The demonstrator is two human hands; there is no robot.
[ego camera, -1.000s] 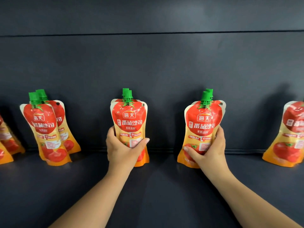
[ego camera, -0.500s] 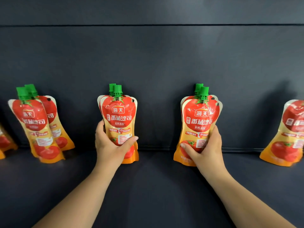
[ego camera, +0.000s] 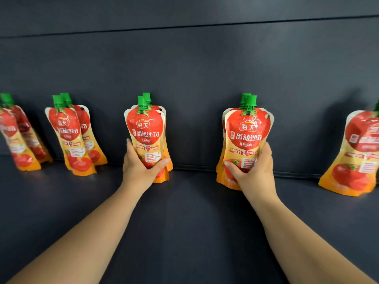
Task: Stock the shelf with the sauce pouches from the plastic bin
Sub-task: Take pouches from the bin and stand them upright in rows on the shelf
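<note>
Gripping pouches (ego camera: pixel 146 128) — left hand (ego camera: pixel 139 169), right hand (ego camera: pixel 254 171)

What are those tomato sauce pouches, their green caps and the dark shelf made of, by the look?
Pouches: likely flexible laminated plastic film, glossy; glare patches and creases show. Green caps: rigid moulded plastic, ribbed. Shelf: dark, matt, probably painted metal, though the look leaves that open.

Pouches line the far edge of the shelf (ego camera: pixel 184 226), against the back wall (ego camera: pixel 194 78). Open gaps lie between the left pair (ego camera: pixel 69 138) and the middle pair (ego camera: pixel 146 128), between that and the right pair (ego camera: pixel 246 130), and on to the far-right pouch (ego camera: pixel 356 158). The left forearm (ego camera: pixel 92 232) and the right forearm (ego camera: pixel 297 232) cross the near shelf floor, with open floor between them.
</note>
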